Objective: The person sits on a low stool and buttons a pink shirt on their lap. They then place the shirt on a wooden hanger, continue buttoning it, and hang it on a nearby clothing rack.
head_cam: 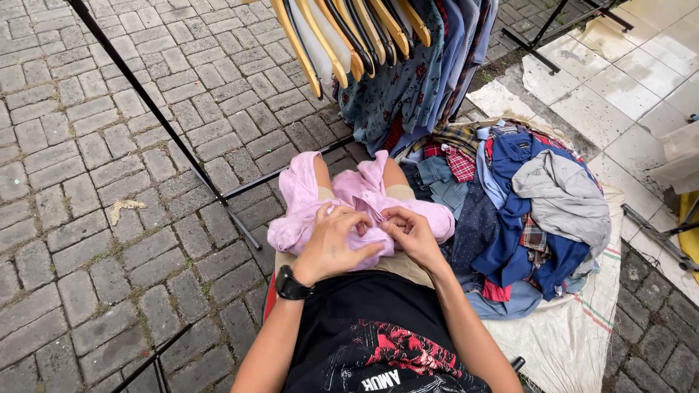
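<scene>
From the head camera, the left hand (331,244) and right hand (413,234) rest on a pink shirt (349,204) bunched across the lap, the fingers (336,218) of both pinched shut on its front fabric. Gripped only at one fold, the shirt could likely slide off the knees onto the brick paving (109,182). Right of the fingers a heap of clothes (524,211) crowds close; above them hang garments on wooden hangers (349,44). The left side lies open.
</scene>
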